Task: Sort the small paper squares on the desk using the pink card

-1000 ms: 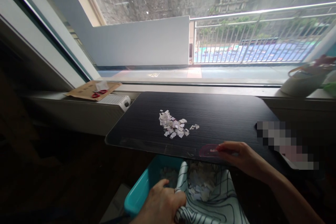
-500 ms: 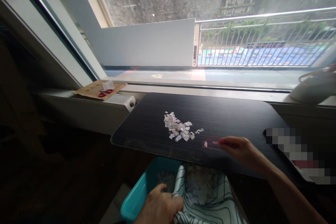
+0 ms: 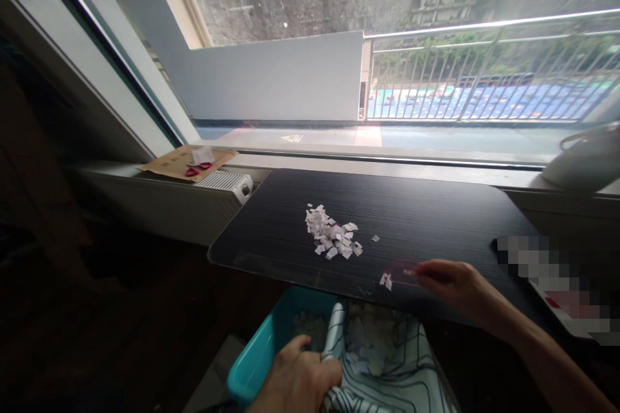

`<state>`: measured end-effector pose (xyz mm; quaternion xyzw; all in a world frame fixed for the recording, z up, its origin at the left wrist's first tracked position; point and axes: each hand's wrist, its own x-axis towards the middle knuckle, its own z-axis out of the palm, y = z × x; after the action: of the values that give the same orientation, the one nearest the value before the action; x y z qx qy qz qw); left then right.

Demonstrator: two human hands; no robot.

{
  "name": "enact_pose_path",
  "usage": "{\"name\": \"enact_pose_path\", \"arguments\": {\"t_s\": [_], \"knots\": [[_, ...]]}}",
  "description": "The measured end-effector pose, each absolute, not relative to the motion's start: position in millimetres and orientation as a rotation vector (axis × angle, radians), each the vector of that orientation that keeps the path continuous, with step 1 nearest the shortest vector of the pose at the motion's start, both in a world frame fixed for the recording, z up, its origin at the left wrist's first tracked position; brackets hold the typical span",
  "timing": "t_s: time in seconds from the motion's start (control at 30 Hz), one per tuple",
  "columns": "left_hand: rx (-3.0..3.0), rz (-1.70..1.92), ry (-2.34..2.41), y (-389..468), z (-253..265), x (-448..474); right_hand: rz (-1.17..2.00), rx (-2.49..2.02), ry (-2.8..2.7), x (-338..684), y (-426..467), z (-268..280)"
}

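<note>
My right hand (image 3: 450, 274) pinches a translucent pink plastic piece (image 3: 402, 273), held low over the black table near its front edge. A few small white paper bits (image 3: 386, 281) lie at its left end. A loose pile of white paper scraps (image 3: 332, 232) is further left, with one lone scrap (image 3: 376, 238) beside it. Below the table, my left hand (image 3: 303, 374) is closed on the edge of a white cloth with dark lines (image 3: 402, 374). The cloth forms a pouch with paper scraps inside, against a teal bin (image 3: 252, 364) that also holds scraps.
A black table (image 3: 426, 213) stands against the window sill. On the left ledge, red-handled scissors (image 3: 198, 170) rest on a brown envelope (image 3: 169, 164) near a radiator (image 3: 225, 186). A blurred-out item (image 3: 557, 290) is at the table's right, and a white rounded object (image 3: 581, 158) is on the sill.
My right hand and the pink plastic have moved slightly toward the table's front edge. Paper bits near the pile have shifted along with it, leaving one scrap behind. My left hand keeps its hold.
</note>
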<state>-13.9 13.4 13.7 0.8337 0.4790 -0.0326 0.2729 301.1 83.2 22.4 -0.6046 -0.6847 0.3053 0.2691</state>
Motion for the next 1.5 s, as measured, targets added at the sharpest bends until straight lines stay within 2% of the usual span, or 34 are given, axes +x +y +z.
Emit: {"name": "enact_pose_path", "arguments": {"t_s": [0.27, 0.8, 1.0, 1.23, 1.5], "knots": [[2.174, -0.167, 1.197, 25, 24, 2, 0.882, -1.63, -1.595, 305, 61, 18], [2.121, -0.074, 1.292, 13, 44, 2, 0.937, -1.535, -1.857, 280, 57, 12], [2.063, -0.174, 1.328, 18, 46, -12, 0.873, -1.496, -1.872, 255, 78, 9], [2.089, -0.105, 1.403, 9, 49, -30, 0.987, -1.426, -2.029, 247, 68, 20], [2.013, -0.176, 1.376, 16, 48, -25, 0.611, -1.564, -1.822, 258, 113, 11]]}}
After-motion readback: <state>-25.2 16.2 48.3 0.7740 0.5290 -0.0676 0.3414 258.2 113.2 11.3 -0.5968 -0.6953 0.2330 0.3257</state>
